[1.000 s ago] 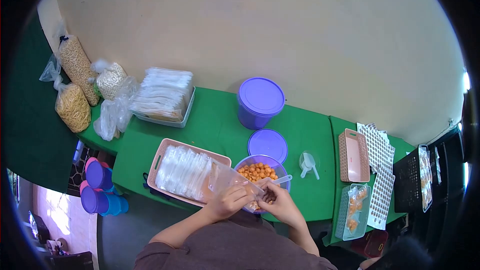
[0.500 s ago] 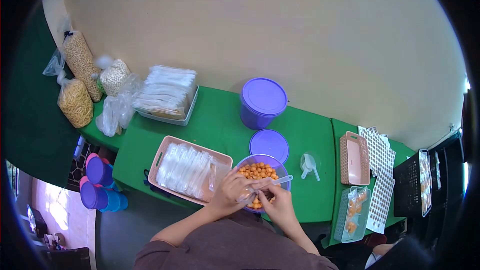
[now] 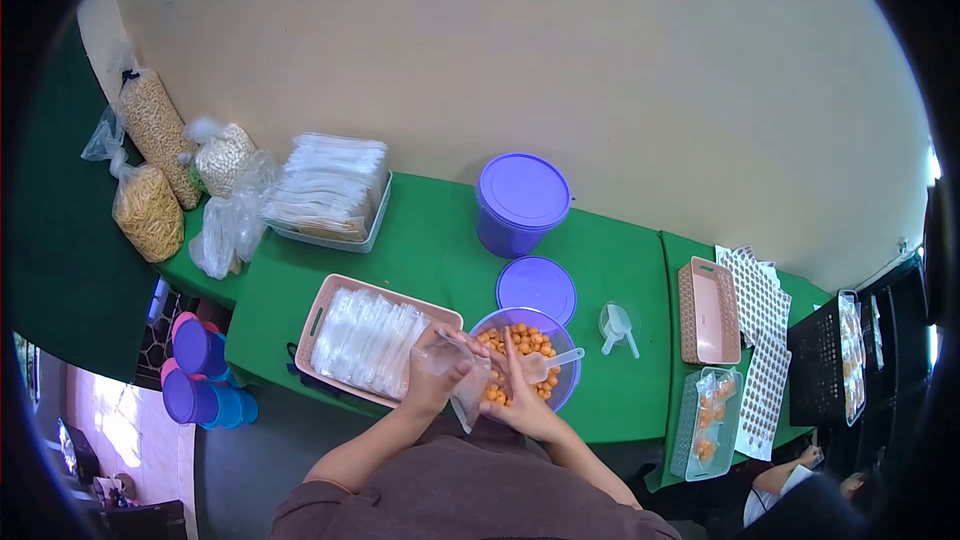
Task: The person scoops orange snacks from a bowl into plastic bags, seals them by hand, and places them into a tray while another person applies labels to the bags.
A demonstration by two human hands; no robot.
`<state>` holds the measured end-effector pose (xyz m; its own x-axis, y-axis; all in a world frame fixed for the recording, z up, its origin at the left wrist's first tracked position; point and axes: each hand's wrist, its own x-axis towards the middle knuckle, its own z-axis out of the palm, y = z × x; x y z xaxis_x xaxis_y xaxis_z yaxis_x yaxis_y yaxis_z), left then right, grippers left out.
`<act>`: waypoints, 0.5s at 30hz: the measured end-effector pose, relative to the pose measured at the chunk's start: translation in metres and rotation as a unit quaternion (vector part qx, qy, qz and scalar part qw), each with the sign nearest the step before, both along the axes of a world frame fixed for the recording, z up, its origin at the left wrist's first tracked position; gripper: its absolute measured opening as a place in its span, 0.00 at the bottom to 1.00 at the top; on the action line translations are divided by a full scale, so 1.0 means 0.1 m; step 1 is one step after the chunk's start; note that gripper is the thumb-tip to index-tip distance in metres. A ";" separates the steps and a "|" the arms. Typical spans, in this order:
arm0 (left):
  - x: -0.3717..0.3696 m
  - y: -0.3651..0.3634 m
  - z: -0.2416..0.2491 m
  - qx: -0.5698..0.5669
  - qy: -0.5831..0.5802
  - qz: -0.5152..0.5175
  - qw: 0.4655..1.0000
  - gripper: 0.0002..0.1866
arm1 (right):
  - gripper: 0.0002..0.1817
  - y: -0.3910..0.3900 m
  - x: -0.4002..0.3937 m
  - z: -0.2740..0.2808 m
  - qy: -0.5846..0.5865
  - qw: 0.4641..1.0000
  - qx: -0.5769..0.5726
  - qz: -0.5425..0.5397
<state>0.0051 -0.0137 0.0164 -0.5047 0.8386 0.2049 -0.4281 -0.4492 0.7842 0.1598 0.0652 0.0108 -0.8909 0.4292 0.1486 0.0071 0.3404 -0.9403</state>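
Your left hand (image 3: 428, 387) holds a clear plastic bag (image 3: 470, 392), its fingers closed around the upper part, while the lower corner hangs just in front of the round purple plastic tub (image 3: 573, 380). Your right hand (image 3: 524, 408) is beside the bag at the tub's near side, its fingers open and extended upward over the round orange snack balls (image 3: 520, 340); you seem to have it against the bag, though the exact contact is hard to tell.

The tub stands at the near edge of the green-covered tabletop (image 3: 625, 395), with the orange balls inside. A translucent white plastic scoop (image 3: 537, 367) rests among them, its handle across the tub's right rim. To the tub's left is a pink plastic basket (image 3: 400, 296) holding a row of clear plastic sleeves (image 3: 362, 340). Just behind the tub lies a flat purple lid (image 3: 537, 288), and farther behind stands a lidded purple bucket (image 3: 522, 202). Right of the tub, a second white scoop (image 3: 618, 323) sits in a small clear container. Farther right, a pale green plastic basket (image 3: 686, 440) holds filled bags (image 3: 710, 415) of orange pieces.
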 end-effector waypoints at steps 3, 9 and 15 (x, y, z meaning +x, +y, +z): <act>-0.05 0.03 0.12 0.056 -0.101 0.015 0.993 0.25 | 0.39 -0.02 -0.01 -0.36 0.021 0.944 -0.327 -0.033; -0.35 -0.10 0.09 0.025 -0.037 0.090 0.995 0.26 | 0.07 0.05 0.11 -0.34 -0.036 0.836 -0.547 0.011; -0.34 -0.09 0.26 0.042 0.046 0.132 0.989 0.24 | 0.09 0.18 0.12 -0.22 -0.058 0.929 -0.354 -0.089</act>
